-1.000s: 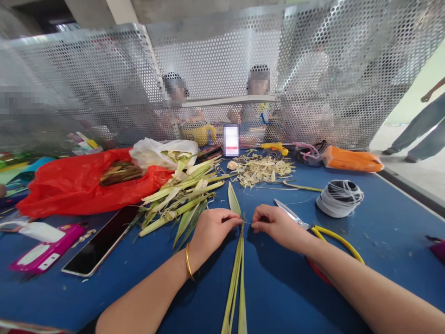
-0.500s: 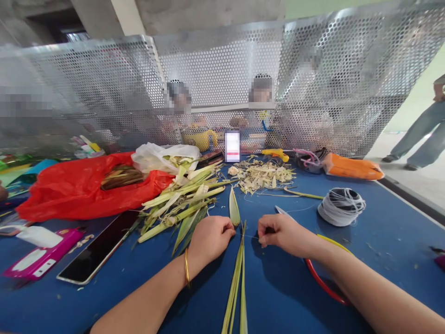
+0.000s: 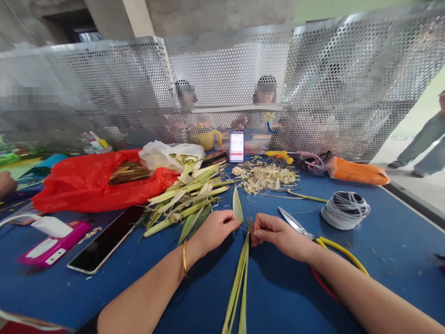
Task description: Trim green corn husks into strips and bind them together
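Note:
My left hand [image 3: 217, 232] is closed in a pinch on a thin white thread [image 3: 244, 229] just left of a bundle of long green leaf stalks [image 3: 238, 276]. On the other side of the bundle's gathered tip, my right hand [image 3: 276, 235] is also pinched shut on the thread, its fingertips close to the stalks. The stalks run down toward the near edge. A pointed pale green leaf piece [image 3: 237, 205] rises right beside my left fingertips. Scissors [image 3: 301, 228] with yellow and red handles lie partly beneath my right forearm.
A thread spool [image 3: 345, 210] stands at right. Husk leaves [image 3: 187, 204], a red bag [image 3: 79, 185] and a dark phone [image 3: 104, 243] lie left. Leaf scraps [image 3: 269, 177] are heaped behind my hands. A perforated metal screen [image 3: 225, 60] bounds the back, with people beyond it.
My right hand has come left, closer to the bundle's tip, and the gap between my hands is smaller. More of the scissors shows. The view has shifted slightly.

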Action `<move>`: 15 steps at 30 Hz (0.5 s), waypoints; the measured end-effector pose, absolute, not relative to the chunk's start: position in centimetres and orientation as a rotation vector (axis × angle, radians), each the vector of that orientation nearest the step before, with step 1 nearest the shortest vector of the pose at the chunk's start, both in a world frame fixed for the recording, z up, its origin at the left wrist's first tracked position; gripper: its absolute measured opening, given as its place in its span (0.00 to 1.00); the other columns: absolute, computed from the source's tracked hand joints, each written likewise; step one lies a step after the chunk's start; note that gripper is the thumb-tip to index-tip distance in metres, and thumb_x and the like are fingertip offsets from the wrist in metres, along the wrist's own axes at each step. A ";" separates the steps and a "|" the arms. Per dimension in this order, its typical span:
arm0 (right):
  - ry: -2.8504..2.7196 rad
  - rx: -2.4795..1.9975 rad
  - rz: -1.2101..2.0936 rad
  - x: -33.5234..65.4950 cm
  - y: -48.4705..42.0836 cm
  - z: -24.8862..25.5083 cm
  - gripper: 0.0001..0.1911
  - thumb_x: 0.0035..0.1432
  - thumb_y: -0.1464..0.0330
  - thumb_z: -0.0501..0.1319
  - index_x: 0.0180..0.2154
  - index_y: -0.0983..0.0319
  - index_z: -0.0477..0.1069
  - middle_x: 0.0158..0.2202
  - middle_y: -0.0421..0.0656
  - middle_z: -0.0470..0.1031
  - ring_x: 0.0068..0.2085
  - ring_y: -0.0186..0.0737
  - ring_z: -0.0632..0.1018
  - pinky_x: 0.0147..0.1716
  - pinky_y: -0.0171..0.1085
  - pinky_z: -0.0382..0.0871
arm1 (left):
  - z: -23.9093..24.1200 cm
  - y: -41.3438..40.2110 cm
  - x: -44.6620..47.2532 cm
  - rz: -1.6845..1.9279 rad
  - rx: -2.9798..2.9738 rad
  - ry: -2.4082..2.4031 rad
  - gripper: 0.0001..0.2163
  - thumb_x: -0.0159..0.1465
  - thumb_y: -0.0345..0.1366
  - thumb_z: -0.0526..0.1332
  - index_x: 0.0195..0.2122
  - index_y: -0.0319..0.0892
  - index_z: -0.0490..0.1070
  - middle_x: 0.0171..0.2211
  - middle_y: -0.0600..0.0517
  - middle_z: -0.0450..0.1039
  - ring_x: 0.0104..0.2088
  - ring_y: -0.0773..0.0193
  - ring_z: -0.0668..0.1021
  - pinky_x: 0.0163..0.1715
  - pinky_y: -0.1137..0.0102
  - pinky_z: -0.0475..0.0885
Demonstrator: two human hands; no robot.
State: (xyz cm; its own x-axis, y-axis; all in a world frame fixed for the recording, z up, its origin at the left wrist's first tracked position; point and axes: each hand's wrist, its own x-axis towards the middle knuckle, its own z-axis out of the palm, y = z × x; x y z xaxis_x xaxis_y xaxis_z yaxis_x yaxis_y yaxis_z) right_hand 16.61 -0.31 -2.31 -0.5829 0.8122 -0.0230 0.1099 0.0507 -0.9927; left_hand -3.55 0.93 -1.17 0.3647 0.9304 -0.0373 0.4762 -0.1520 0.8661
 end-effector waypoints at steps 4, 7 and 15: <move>-1.761 -0.931 1.577 16.6 -0.3 -2.4 0.12 0.57 0.61 0.61 0.28 0.61 0.63 0.27 0.39 0.73 0.32 0.36 0.74 0.34 0.36 0.65 | -1.6 0.4 -2.8 0.765 1.419 1.042 0.08 0.58 0.38 0.58 0.24 0.41 0.65 0.19 0.58 0.62 0.21 0.71 0.63 0.23 0.74 0.58; -1.749 -0.932 1.578 16.3 -0.4 -2.6 0.13 0.57 0.60 0.61 0.28 0.60 0.62 0.27 0.38 0.72 0.32 0.36 0.74 0.35 0.36 0.65 | -1.9 0.1 -2.4 0.766 1.266 0.907 0.10 0.60 0.42 0.57 0.29 0.40 0.66 0.20 0.56 0.66 0.20 0.71 0.66 0.22 0.75 0.60; -1.986 -1.076 1.334 16.6 -0.7 -1.8 0.06 0.58 0.72 0.56 0.28 0.61 0.63 0.27 0.38 0.71 0.32 0.35 0.72 0.34 0.34 0.64 | -2.0 -0.1 -2.1 0.744 1.402 0.963 0.12 0.61 0.43 0.57 0.25 0.42 0.60 0.22 0.57 0.66 0.18 0.74 0.64 0.20 0.75 0.59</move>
State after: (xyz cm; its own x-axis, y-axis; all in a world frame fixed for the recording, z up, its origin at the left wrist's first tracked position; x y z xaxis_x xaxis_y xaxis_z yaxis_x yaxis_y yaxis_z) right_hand 16.63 -0.66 -1.80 -0.5543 0.8322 -0.0150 0.3286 0.2023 -0.9225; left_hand -2.08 -0.06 -1.99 0.4496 0.8864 -0.1100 0.1176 0.0633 0.9910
